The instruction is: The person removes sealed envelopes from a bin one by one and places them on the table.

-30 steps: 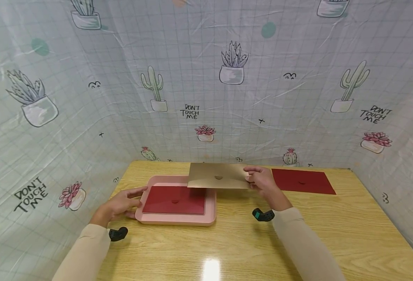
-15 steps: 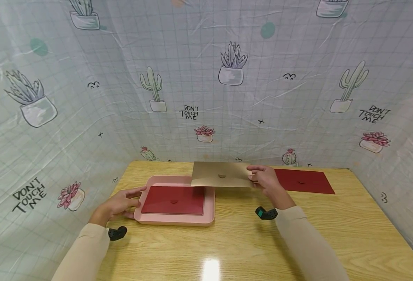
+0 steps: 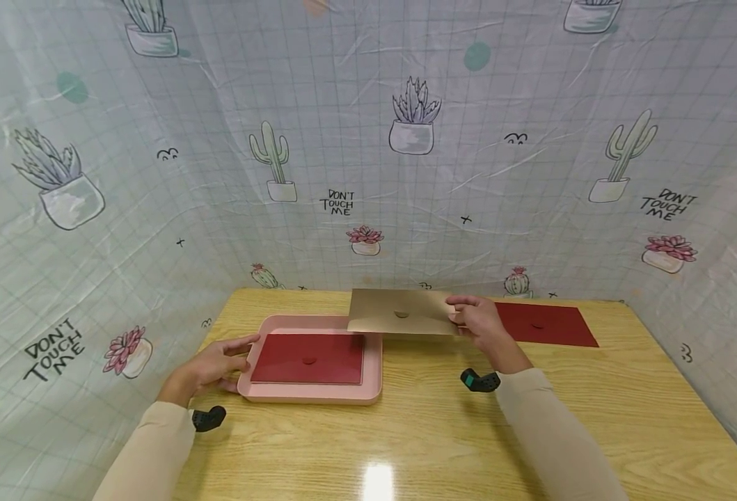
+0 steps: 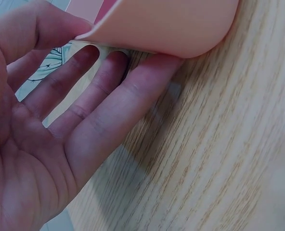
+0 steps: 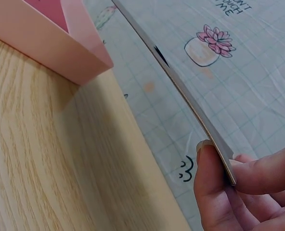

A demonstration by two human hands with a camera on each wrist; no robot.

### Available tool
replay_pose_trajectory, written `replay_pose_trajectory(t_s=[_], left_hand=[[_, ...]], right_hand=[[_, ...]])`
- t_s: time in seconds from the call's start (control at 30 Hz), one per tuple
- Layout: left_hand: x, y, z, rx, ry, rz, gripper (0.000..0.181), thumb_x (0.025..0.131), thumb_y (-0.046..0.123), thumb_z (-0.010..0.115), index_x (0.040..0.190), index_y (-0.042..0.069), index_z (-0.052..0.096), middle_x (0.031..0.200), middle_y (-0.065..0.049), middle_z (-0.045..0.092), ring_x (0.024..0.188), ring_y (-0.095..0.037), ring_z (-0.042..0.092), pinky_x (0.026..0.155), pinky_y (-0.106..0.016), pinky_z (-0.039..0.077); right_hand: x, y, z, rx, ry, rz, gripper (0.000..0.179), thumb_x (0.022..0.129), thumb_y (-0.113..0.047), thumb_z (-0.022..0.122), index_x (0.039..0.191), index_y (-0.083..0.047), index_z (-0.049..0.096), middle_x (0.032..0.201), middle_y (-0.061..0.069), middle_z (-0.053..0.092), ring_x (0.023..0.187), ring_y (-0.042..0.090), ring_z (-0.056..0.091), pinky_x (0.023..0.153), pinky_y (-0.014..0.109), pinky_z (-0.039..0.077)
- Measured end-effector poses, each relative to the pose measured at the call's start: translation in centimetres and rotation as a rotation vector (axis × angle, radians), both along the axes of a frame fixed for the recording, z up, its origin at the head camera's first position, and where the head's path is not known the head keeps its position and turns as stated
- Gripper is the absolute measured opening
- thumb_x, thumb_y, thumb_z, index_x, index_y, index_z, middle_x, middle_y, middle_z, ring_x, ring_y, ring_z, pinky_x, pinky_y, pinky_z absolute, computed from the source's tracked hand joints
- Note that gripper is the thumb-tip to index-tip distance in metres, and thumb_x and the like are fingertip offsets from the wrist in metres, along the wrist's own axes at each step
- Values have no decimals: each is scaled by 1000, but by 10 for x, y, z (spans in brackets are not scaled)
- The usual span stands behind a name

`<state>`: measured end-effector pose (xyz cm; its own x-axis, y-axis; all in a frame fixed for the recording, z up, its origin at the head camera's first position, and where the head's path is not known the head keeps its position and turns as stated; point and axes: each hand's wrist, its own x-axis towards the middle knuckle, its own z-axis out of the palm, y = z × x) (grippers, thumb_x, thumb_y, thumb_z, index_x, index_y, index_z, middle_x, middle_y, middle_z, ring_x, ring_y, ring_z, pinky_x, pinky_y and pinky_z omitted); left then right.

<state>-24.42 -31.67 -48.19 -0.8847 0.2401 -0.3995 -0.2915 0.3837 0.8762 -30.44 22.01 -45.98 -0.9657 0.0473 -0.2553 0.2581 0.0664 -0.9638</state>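
My right hand [image 3: 482, 323] pinches the right end of a flat gold envelope [image 3: 399, 312] with a small half-round flap mark. In the right wrist view the envelope [image 5: 188, 98] appears edge-on between thumb and fingertips, raised above the table. Its left end overlaps the right rim of a pink tray [image 3: 371, 390] in the head view. A red envelope [image 3: 308, 358] lies inside the tray. My left hand [image 3: 214, 365] holds the tray's left edge; in the left wrist view, one digit lies on the rim and another at the underside of the tray wall [image 4: 176, 26].
Another red envelope [image 3: 546, 324] lies flat at the back right of the wooden table [image 3: 318, 445]. A hanging sheet [image 3: 318, 153] printed with potted plants rises behind and on both sides. Black wrist devices [image 3: 479, 380] sit at both cuffs.
The gold envelope has moved slightly right along with my right hand, baring more of the tray and its red envelope. My left hand stays at the tray's edge.
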Motion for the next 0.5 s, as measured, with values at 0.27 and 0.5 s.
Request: replay_pose_trajectory(t_s=[0.27,0.5], left_hand=[[1,0,-1,17,-3,6,80,97,6,65,167,14,27,172,-26,19,117,-28,67,79,-46,64],[0,1,-2,17,-11,24,80,98,8,66,167,17,26,171,-26,24,115,-26,68,77,-44,64]], right_hand=[[1,5,0,7,-9,5,40,99,2,59,139,2,61,124,10,57,74,12,57,63,24,52],[0,11,0,10,-10,7,42,99,2,59,140,2,60,120,7,59,72,12,58,63,24,52]])
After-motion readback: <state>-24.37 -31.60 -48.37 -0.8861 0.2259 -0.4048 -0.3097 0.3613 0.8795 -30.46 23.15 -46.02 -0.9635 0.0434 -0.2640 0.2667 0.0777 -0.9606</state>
